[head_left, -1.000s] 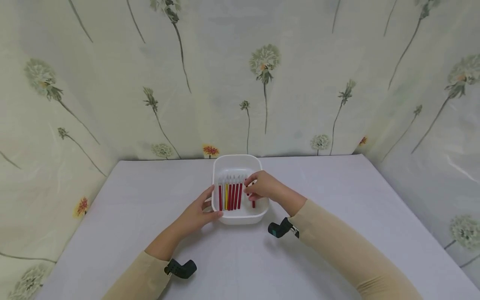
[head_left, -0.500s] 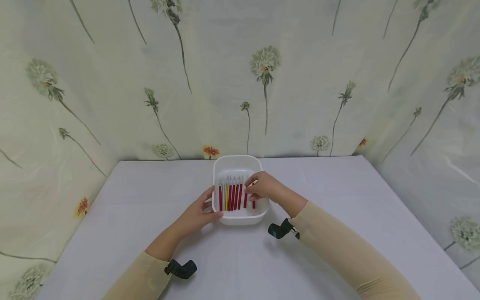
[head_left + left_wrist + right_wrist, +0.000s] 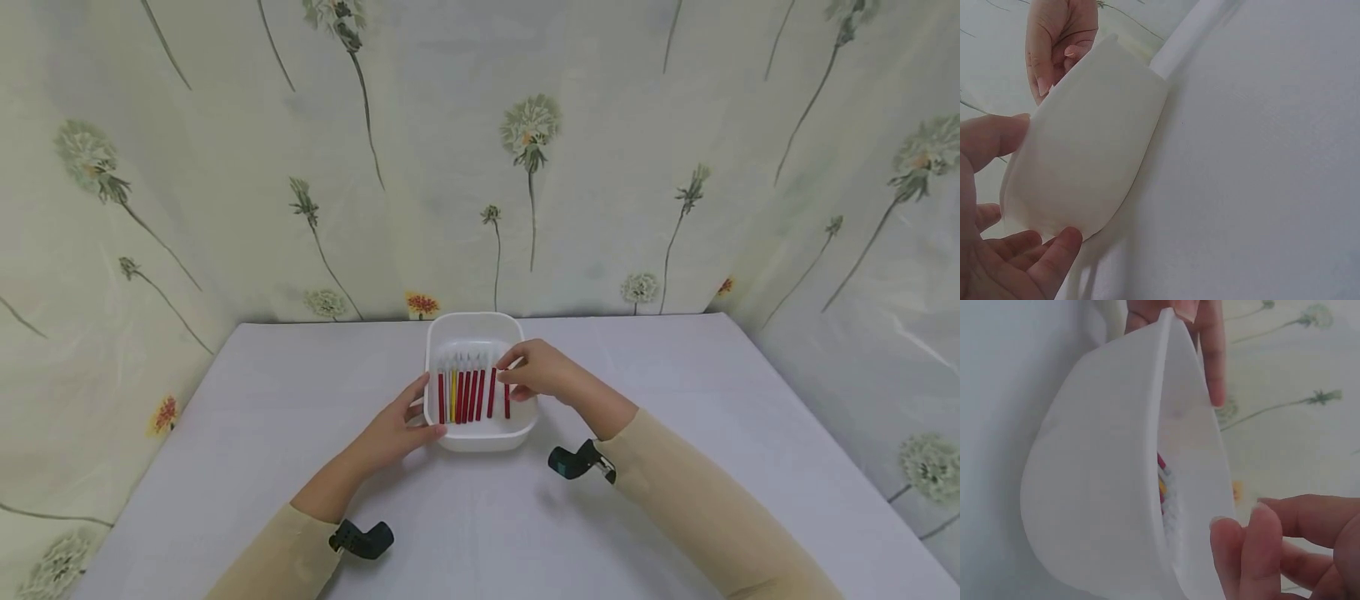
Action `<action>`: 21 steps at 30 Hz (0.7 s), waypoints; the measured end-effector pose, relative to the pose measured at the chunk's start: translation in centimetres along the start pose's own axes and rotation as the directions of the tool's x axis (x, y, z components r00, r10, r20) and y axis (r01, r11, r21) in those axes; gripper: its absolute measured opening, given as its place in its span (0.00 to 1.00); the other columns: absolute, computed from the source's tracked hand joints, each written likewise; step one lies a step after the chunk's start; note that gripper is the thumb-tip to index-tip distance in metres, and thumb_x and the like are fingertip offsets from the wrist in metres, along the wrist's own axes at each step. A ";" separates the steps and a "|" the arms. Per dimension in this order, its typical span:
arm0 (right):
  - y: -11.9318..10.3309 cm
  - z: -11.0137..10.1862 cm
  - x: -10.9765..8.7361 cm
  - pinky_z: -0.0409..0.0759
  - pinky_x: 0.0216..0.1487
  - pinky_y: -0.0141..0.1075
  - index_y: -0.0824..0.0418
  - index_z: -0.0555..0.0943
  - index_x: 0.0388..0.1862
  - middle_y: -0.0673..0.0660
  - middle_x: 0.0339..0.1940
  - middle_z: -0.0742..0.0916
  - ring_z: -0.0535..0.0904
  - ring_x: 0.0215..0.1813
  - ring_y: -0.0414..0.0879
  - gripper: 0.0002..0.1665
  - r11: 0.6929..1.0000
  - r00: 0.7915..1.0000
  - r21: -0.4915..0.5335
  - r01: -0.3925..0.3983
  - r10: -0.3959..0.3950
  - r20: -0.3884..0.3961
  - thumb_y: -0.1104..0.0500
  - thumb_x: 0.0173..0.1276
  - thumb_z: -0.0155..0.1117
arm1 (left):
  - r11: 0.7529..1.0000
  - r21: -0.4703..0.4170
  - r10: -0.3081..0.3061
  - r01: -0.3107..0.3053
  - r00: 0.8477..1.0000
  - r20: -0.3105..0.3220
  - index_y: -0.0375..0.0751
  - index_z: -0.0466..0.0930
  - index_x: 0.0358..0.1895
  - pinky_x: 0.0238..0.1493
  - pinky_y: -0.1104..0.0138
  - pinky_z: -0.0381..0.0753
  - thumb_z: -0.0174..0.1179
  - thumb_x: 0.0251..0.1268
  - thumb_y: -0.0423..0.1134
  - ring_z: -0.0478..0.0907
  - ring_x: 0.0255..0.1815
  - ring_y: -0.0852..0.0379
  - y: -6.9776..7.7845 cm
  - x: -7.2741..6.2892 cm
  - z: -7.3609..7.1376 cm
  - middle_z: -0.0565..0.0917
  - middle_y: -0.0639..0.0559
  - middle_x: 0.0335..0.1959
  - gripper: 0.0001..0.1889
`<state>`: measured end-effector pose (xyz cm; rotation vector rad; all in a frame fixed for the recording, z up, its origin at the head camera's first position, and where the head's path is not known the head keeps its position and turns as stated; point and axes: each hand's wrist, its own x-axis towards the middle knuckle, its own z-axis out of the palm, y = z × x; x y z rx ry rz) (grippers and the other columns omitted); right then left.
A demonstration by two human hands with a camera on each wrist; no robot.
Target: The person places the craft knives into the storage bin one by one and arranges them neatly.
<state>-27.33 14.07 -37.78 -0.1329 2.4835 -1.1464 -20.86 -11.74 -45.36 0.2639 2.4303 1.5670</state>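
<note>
A white plastic tub [image 3: 480, 442] holds a row of slim sticks, most of them red [image 3: 471, 396], with one yellow stick [image 3: 453, 396] near the left end. Pale, clear-looking tips point to the far side. My left hand [image 3: 393, 429] grips the tub's left side, thumb at the front corner; the left wrist view shows its fingers against the wall. Over the tub's right part is my right hand [image 3: 543, 371], fingers bent and holding nothing visible. Its fingertips overlap the upper end of the rightmost red stick [image 3: 507, 408]. Another red stick [image 3: 491, 396] lies just left of them.
The tub stands on a white-covered table [image 3: 480, 525], close to its back edge. Behind rises a pale curtain [image 3: 450, 167] printed with dandelions. A black wrist camera [image 3: 363, 539] sits on the left sleeve and another camera [image 3: 573, 461] on the right.
My right hand has set a red stick down in the row, let go of it and shifted right toward the rightmost stick. The left hand and the tub have stayed put.
</note>
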 end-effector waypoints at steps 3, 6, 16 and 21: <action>0.0 -0.5 -0.6 0.87 0.37 0.36 0.64 0.81 0.55 0.65 0.47 0.85 0.84 0.32 0.48 0.17 0.999 0.999 -0.015 0.032 -0.032 0.006 0.59 0.70 0.67 | 1.000 -0.002 -0.009 0.009 1.000 -0.005 0.52 0.50 0.81 0.64 0.47 0.75 0.72 0.60 0.49 0.65 0.74 0.40 0.0 -0.1 -0.1 0.59 0.45 0.79 0.50; 0.2 -1.0 -1.2 0.87 0.38 0.37 0.63 0.81 0.55 0.64 0.46 0.85 0.84 0.33 0.49 0.17 0.998 0.998 -0.026 0.061 -0.061 0.006 0.58 0.71 0.66 | 1.000 -0.013 -0.003 0.003 1.000 -0.010 0.51 0.50 0.81 0.64 0.47 0.75 0.72 0.61 0.48 0.65 0.74 0.40 0.0 -0.2 -0.1 0.59 0.45 0.79 0.50; 2.0 -3.8 -4.3 0.87 0.45 0.43 0.64 0.80 0.58 0.61 0.46 0.84 0.84 0.46 0.57 0.20 0.991 0.993 -0.070 0.114 -0.116 -0.022 0.55 0.72 0.63 | 0.998 0.000 0.059 -0.059 0.998 -0.010 0.51 0.52 0.81 0.64 0.49 0.76 0.68 0.65 0.48 0.67 0.73 0.43 -0.1 -1.3 -0.5 0.62 0.46 0.78 0.45; 3.7 -5.3 -6.0 0.86 0.47 0.43 0.63 0.79 0.60 0.59 0.47 0.84 0.83 0.45 0.51 0.21 0.985 0.988 -0.098 0.143 -0.148 -0.043 0.54 0.74 0.63 | 0.995 0.040 0.090 -0.089 0.996 -0.023 0.52 0.59 0.78 0.66 0.49 0.74 0.66 0.68 0.45 0.67 0.73 0.46 -0.4 -2.6 -1.7 0.65 0.50 0.76 0.38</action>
